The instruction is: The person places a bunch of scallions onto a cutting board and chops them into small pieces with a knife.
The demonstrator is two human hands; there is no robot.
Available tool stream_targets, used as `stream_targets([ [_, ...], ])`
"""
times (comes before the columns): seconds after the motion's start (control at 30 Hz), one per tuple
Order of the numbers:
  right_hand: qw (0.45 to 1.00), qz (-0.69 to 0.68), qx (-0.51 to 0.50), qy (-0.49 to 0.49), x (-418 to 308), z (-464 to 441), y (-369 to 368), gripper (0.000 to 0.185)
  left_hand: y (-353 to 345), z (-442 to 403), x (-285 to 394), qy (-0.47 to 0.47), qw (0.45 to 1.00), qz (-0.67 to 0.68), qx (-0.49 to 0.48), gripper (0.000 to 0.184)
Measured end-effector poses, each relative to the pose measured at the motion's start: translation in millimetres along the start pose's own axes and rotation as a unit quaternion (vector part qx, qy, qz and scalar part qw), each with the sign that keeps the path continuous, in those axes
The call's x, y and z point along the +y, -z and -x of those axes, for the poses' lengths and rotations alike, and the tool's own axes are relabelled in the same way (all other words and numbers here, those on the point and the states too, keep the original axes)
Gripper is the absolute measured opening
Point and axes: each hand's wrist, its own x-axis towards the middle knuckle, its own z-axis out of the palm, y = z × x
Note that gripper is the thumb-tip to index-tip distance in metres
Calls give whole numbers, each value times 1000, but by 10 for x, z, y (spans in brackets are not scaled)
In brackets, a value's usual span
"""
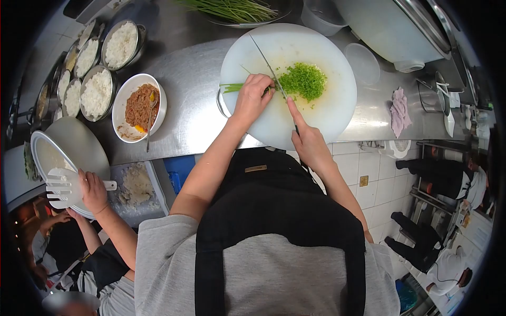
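Note:
My left hand (254,97) is closed around a small bunch of green onions (230,88), fingertips curled close to the blade. The stalks stick out to the left of it. In my right hand (310,146) is a kitchen knife (265,59), with the index finger stretched along the blade and the handle mostly hidden by the fingers. Its blade slants to the upper left, between the bunch and a heap of finely chopped green onions (303,81). All of this is on a round white cutting board (337,116).
Long green onions (232,9) fill a bowl at the back. A white bowl (120,97) of reddish-brown filling, with a spoon (149,131), and several rice bowls (120,45) stand left. At lower left another person's hand (94,192) holds a white rice paddle (64,188) over a pot.

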Motion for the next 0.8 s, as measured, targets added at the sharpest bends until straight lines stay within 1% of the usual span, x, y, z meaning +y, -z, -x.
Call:
stream_targets([
  [0.07, 999, -17, -27, -41, -52, 79, 36, 79, 4, -9, 8, 7, 1000, 6, -9, 15],
  [0.2, 998, -54, -14, -35, 7, -42, -38, 79, 12, 11, -1, 12, 1000, 10, -16, 16],
  [0.27, 992, -74, -52, -86, -65, -156, 17, 80, 11, 0, 10, 10, 1000, -4, -10, 16],
  [0.3, 992, -75, -47, -86, -116, -143, 65, 80, 4, 2, 23, 5, 1000, -4, -12, 16],
  [0.37, 960, -172, -85, -203, -206, -135, 157, 81, -4, -8, 25, 13, 1000, -9, -13, 16],
  [0.4, 961, -171, -84, -200, -185, -101, 166, 81, -15, -23, 23, 12, 1000, -11, -11, 16],
  [0.47, 961, -184, -41, -203, -79, 5, 207, 81, -95, -68, 37, 1, 1000, 1, -15, 17],
  [0.6, 964, -143, -50, -217, 5, 53, 294, 81, -269, -216, 101, -14, 1000, -18, -21, 21],
  [0.67, 981, -99, -6, -164, 115, 77, 217, 82, -284, -242, 137, -6, 999, -29, -36, 25],
  [0.8, 978, -117, -21, -173, 80, 100, 205, 83, -84, -289, 120, -26, 997, -55, -46, 31],
])
